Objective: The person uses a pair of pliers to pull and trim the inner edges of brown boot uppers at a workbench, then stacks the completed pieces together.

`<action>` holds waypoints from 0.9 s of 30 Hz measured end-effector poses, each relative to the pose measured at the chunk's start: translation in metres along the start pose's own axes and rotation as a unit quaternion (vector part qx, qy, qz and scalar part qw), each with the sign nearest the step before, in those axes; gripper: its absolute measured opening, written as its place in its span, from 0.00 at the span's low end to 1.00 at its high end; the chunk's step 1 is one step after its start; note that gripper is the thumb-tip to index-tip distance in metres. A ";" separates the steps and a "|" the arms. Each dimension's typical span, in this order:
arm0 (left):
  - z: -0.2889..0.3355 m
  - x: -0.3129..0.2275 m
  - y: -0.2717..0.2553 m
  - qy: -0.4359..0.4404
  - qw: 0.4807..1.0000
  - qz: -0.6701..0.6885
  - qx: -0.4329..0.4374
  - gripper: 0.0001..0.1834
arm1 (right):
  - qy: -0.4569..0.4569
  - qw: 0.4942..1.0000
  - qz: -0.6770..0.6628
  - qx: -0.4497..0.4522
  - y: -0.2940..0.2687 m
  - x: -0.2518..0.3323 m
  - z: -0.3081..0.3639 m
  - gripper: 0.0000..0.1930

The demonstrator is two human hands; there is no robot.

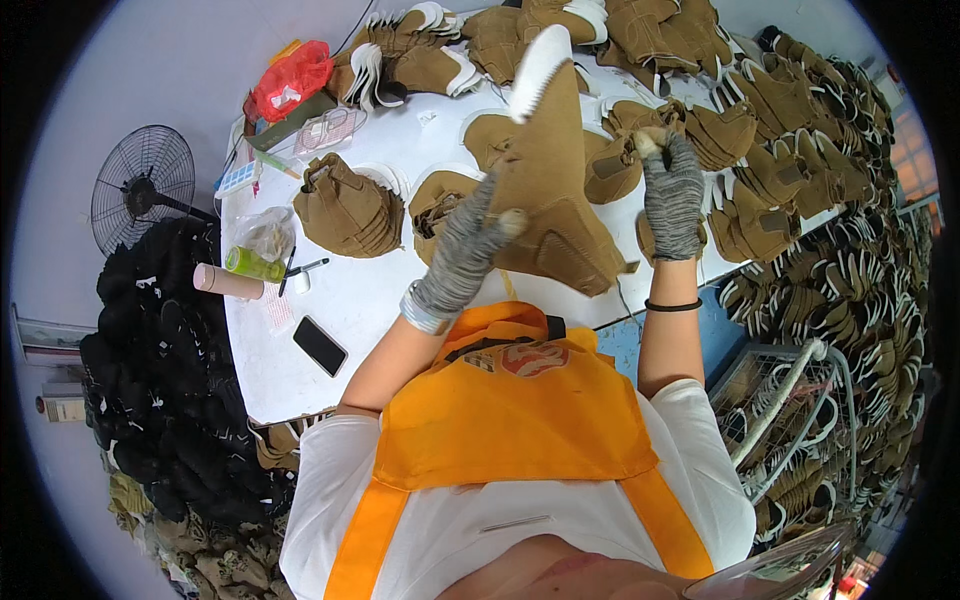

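Note:
Both my hands wear grey knitted gloves with bare fingertips. My left hand [462,250] is closed on the edge of a brown shoe upper [552,170] with a white, stitched toe end, held up over the table with that end pointing away from me. To its right, my right hand [672,195] is raised with its fingers drawn together near a brown upper [612,165]. Whatever those fingertips hold is too small to make out. Close to my left hand lies another brown upper [440,205], partly hidden by it.
A stack of brown uppers [350,215] stands at the left on the white table [385,295]. A phone [320,346], a pink bottle [228,282] and a red plastic bag [292,80] lie along the left side. More uppers [770,230] fill the right side, beside a metal rack [790,420].

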State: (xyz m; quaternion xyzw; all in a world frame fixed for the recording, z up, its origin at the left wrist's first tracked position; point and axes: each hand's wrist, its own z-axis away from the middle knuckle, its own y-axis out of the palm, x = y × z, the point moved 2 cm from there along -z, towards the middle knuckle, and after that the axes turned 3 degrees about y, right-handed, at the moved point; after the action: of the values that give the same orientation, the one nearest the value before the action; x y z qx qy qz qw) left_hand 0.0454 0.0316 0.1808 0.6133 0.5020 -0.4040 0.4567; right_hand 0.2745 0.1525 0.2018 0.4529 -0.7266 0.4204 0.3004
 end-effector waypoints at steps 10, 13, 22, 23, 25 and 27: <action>0.000 0.030 -0.053 -0.060 0.777 0.625 -0.033 0.29 | 0.194 0.800 -0.404 0.400 0.061 0.007 0.069 0.33; 0.003 0.042 -0.066 -0.045 0.767 0.639 -0.037 0.28 | 0.150 0.804 -0.394 0.420 0.054 0.044 0.060 0.30; 0.011 0.041 -0.078 0.065 0.896 0.431 -0.082 0.27 | 0.225 0.793 -0.397 0.404 0.081 0.040 0.058 0.31; 0.015 0.039 -0.080 0.081 0.928 0.350 -0.100 0.28 | 0.218 0.809 -0.364 0.407 0.087 0.037 0.055 0.32; 0.016 0.051 -0.093 0.015 0.903 0.395 -0.168 0.23 | 0.207 0.837 -0.296 0.412 0.103 0.028 0.045 0.33; 0.007 0.066 -0.113 -0.048 0.869 0.435 -0.231 0.18 | 0.267 0.819 -0.352 0.368 0.132 0.009 0.040 0.26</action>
State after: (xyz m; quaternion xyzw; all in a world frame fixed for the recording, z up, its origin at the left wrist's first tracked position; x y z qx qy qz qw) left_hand -0.0546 0.0504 0.0985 0.6269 0.2406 -0.0656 0.7381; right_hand 0.1486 0.1448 0.1465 0.6247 -0.2009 0.6263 0.4210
